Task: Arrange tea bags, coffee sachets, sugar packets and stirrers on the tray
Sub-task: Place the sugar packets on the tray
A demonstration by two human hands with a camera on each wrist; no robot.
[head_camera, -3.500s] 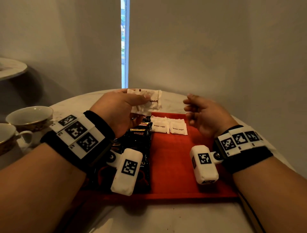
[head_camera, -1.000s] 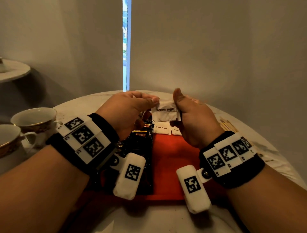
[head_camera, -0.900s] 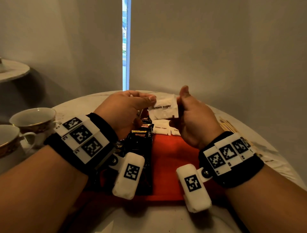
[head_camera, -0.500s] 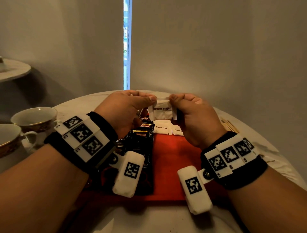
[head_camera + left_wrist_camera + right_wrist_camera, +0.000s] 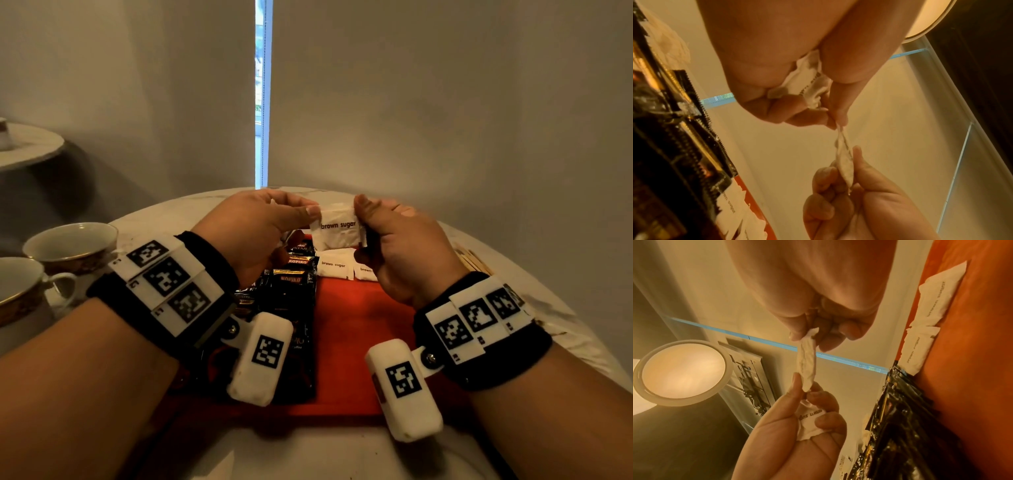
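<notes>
Held packet: a white paper sugar packet printed "brown sugar" (image 5: 337, 229), in the air above the 12 o'clock edge of the flat red tray (image 5: 356, 342).
Left hand (image 5: 253, 229): pinches its left end; more white packets (image 5: 810, 421) in the palm.
Right hand (image 5: 397, 246): pinches its right end.
On tray: two white sugar packets (image 5: 335, 267) at 12 o'clock; black coffee sachets (image 5: 291, 294) at 9 o'clock.

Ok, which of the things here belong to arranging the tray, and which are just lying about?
Part of the job:
- sugar packet pinched between left hand and right hand
- spare packets in the left hand
- red tray
- sugar packets on the tray
- coffee sachets
- wooden stirrers

Just lying about:
- two teacups
- side table
</notes>
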